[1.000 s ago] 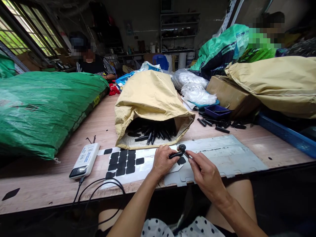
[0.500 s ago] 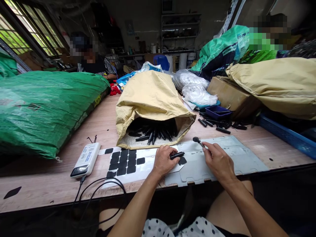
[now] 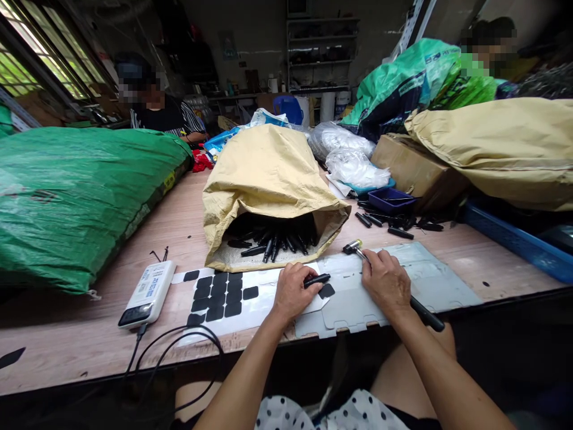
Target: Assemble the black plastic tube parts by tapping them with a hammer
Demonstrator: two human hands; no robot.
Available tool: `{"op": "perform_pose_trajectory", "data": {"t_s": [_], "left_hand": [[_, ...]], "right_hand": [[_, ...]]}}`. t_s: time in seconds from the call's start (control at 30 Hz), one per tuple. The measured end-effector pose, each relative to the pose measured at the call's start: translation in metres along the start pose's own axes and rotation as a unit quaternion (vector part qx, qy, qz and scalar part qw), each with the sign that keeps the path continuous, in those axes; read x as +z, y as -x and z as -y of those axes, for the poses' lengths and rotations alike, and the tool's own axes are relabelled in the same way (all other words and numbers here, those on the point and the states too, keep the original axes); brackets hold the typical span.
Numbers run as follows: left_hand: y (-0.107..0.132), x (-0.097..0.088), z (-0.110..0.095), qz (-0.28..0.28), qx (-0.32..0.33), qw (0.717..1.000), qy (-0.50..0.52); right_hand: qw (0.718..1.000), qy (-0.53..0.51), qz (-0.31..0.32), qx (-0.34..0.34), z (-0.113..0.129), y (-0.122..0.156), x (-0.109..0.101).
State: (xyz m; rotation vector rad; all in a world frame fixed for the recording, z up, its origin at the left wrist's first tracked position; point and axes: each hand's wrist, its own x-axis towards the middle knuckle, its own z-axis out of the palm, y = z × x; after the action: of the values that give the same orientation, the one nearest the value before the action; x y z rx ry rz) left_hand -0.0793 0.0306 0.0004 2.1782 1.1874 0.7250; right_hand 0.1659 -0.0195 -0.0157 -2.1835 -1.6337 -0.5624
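My left hand (image 3: 290,292) is closed around a black pen-shaped tube (image 3: 319,279), whose end sticks out to the right above the grey board (image 3: 425,269). Just below the tube lies a rounded black patch (image 3: 326,291). My right hand (image 3: 387,282) grips a small hammer (image 3: 353,246) by its metal shaft. The hammer's head, with one dark and one yellowish face, points away from me, and its black handle reaches back under my wrist. Beyond my hands a tan sack (image 3: 273,161) lies with its mouth towards me, showing many black tubes (image 3: 271,243) inside.
Left of my hands is a white sheet (image 3: 264,286) with rows of black patches. A power bank (image 3: 150,292) with a cable lies beside it. A large green sack (image 3: 89,197) fills the left. Loose black tubes, a purple tray (image 3: 391,200) and a blue tray (image 3: 514,239) are at right.
The hammer has turned in my right hand, so its yellowish face and black handle now show. My left hand still holds the tube in about the same place. The view has shifted slightly.
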Motion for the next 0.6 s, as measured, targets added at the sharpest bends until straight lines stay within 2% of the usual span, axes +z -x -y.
{"op": "perform_pose_trajectory", "data": {"t_s": [0.13,0.2,0.23,0.3,0.4,0.43,0.47,0.53,0.6], "left_hand": [[0.000,-0.006,-0.005,0.008,-0.017,0.999,0.029],[0.005,-0.015,-0.019,0.023,-0.032,0.994,0.097],[0.010,-0.020,-0.028,0.048,-0.039,0.986,0.152],[0.025,-0.030,-0.046,0.155,-0.049,0.947,0.276],[0.057,-0.028,-0.057,0.382,-0.051,0.846,0.369],[0.068,-0.022,-0.053,0.438,-0.055,0.821,0.363],[0.079,-0.012,-0.045,0.475,-0.066,0.808,0.342],[0.099,0.011,-0.021,0.495,-0.124,0.816,0.271],[0.113,0.036,0.010,0.463,-0.209,0.844,0.173]], "right_hand": [[1.000,0.019,0.009,0.011,0.002,-0.002,0.000],[0.999,0.028,0.018,0.010,0.003,-0.003,0.000],[0.999,0.030,0.021,0.009,0.003,-0.004,-0.001],[0.999,0.032,0.023,0.008,0.003,-0.003,-0.001],[0.999,0.037,0.020,0.009,0.003,-0.002,0.000],[0.999,0.038,0.020,0.008,0.003,-0.002,0.000],[0.999,0.038,0.020,0.008,0.003,-0.002,0.000],[0.999,0.038,0.022,0.007,0.004,-0.002,0.000],[0.999,0.038,0.026,0.008,0.004,-0.002,-0.002]]}}
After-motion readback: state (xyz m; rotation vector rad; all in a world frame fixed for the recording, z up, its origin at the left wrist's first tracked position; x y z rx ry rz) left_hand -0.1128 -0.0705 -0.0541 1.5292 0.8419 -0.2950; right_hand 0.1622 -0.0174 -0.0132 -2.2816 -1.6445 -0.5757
